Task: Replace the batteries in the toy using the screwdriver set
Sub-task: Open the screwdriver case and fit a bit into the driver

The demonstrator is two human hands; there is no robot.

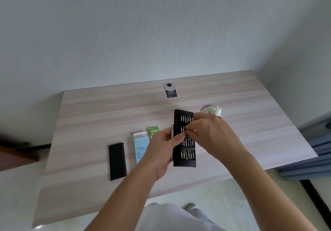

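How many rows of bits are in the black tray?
4 in the tray: top row, second row, third row, bottom row. The left hand and right hand partly cover some.

A left hand [162, 148] grips the left edge of a black bit tray [186, 156], its thumb lying across the slim silver screwdriver handle [172, 129] that runs along that edge. The right hand [211, 134] reaches over the tray and pinches a bit [184, 129] in the second row. On the pale wooden desk [89, 116], to the left, lie a green battery pack [153, 131], a light blue box [140, 146] and a black cover [117, 160]. A purple and cream toy [214, 110] stands just behind the tray.
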